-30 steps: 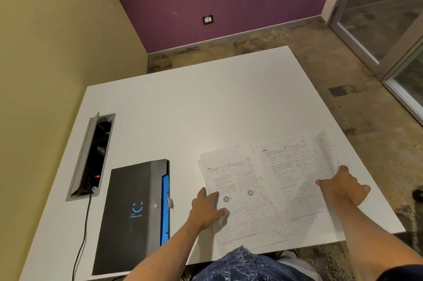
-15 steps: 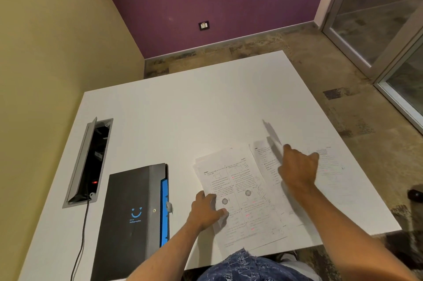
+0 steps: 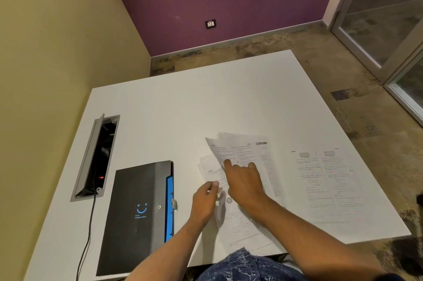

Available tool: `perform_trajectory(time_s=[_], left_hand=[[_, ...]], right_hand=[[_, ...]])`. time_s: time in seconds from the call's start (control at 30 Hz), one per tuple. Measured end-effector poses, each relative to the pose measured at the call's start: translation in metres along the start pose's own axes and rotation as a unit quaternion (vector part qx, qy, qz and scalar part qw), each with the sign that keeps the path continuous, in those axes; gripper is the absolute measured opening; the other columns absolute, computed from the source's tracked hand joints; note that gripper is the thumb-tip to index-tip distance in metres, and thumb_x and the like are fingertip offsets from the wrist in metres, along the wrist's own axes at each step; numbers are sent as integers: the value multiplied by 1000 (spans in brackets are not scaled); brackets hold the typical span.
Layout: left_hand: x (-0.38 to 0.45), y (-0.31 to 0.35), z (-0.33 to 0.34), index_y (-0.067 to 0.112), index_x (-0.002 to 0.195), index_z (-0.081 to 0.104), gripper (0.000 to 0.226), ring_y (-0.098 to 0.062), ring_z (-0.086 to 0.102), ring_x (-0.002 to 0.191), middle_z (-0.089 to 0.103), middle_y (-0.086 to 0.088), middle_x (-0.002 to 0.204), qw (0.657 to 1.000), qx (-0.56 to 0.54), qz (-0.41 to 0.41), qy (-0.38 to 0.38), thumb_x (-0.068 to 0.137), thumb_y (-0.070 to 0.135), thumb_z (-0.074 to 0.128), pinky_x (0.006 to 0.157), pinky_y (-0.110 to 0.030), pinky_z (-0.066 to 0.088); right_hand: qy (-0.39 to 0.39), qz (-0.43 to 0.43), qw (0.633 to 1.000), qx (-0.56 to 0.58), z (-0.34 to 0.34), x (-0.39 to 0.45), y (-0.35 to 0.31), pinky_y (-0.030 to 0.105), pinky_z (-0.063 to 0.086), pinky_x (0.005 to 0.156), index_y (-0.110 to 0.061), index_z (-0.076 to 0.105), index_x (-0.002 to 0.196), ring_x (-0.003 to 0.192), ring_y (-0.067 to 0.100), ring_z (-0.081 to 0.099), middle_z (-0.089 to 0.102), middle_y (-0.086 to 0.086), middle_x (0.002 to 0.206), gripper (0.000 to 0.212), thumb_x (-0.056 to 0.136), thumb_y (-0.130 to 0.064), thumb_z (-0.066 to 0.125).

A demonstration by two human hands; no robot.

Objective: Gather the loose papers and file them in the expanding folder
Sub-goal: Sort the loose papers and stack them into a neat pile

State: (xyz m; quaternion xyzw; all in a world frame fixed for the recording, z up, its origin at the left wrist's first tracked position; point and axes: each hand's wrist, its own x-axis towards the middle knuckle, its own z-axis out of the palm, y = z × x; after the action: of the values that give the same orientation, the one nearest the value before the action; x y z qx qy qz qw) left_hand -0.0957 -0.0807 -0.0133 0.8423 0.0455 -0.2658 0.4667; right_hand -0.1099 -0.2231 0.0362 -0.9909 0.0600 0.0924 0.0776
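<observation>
At lower centre, the right hand (image 3: 243, 183) pinched a lifted sheet (image 3: 238, 150); the left hand (image 3: 204, 200), curled, pressed the papers (image 3: 231, 218).

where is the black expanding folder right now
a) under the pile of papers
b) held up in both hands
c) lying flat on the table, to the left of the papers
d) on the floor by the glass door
c: the black expanding folder lies flat on the white table, left of the papers where both hands are busy, and neither hand touches it.
</observation>
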Motion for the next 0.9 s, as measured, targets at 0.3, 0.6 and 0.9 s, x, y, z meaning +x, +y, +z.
perform_trajectory(time_s=[0.3,0.6,0.9], left_hand=[[-1,20,0,20,108,70,44,-33,74,97,77,-9,101,962,-241,-120,-44,99,56,48,72,-36,63],[2,4,0,26,111,63,14,-15,70,92,72,-2,112,989,-132,-61,-4,98,20,63,76,-30,59],[8,-13,-10,18,108,53,24,-13,62,84,64,0,103,994,9,-86,71,92,13,70,69,-21,52]], right_hand=[[-14,18,987,159,26,-10,-16,38,56,87,-21,40,137,100,27,66,72,5,115,47,96,-32,60],[-229,-3,859,458,56,-11,23,36,46,111,-36,42,148,130,7,56,57,-9,144,87,72,-52,81],[-24,209,935,287,80,-12,94,38,46,108,-21,46,148,130,22,54,53,1,147,69,86,-39,73]])
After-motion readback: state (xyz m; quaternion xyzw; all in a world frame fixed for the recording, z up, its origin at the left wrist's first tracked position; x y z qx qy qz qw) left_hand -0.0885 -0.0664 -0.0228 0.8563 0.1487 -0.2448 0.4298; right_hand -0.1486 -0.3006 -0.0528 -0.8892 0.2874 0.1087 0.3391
